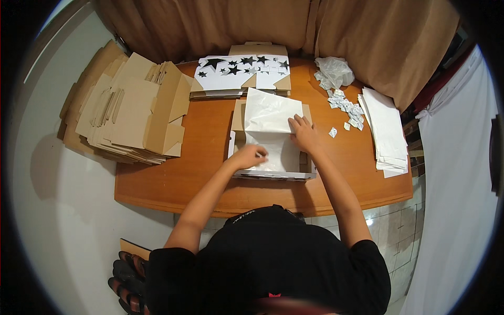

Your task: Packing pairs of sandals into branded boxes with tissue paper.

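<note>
The left hand [251, 156] lies curled, knuckles up, on the white tissue sheet [269, 116] inside the open cardboard box [273, 173] at the near middle of the wooden table [205, 173], while the right hand [303, 132] presses flat, fingers spread, at the sheet's right edge. Bare tabletop lies either side of the box, between the flattened cardboard stack [134, 113] at the left edge and the white paper pile [387, 131] at the right edge

box floor: the white paper sheet [269, 113] covers most of the open box [273, 170]; its contents cannot be told.
left hand [251, 156]: fingertips curled under, hidden.
small packets [346, 105]: too small to tell their kind.
table [210, 173]: near edge partly hidden by the person's head and shoulders.
cardboard stack [131, 113]: lower sheets hidden.
</note>
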A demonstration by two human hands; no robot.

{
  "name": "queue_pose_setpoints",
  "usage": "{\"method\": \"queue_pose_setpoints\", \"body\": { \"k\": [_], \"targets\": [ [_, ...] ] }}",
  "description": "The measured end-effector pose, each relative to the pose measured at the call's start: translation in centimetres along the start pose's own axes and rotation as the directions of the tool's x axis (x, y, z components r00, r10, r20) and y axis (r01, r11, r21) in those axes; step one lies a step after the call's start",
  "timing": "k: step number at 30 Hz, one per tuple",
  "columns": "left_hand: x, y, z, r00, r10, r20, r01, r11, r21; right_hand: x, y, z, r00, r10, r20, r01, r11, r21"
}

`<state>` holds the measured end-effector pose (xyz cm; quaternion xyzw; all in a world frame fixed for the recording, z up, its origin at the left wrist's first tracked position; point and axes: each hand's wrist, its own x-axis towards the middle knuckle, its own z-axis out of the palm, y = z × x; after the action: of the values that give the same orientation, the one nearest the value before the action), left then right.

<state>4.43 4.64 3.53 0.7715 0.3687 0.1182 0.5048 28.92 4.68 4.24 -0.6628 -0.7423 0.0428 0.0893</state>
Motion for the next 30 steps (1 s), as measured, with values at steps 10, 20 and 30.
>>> {"method": "queue_pose_setpoints", "body": {
  "k": [10,20,30],
  "targets": [
    [0.9,1.1,-2.8,0.635,-0.134,-0.761,0.425,0.883,0.198,-0.2,-1.0,0.3,0.997,-0.008,-0.077,0.013,0.998,0.067],
    [2.3,-4.3,-5.6,0.783,-0.284,-0.553,0.23,0.959,-0.167,-1.1,0.2,1.1,0.998,0.052,-0.032,-0.051,0.998,0.031],
    [-0.6,0.5,-1.8,0.891,0.142,-0.431,0.216,0.702,0.678,-1.9,-1.4,-1.1,1.0,-0.014,0.011,0.014,0.999,-0.051]
  ]
}}
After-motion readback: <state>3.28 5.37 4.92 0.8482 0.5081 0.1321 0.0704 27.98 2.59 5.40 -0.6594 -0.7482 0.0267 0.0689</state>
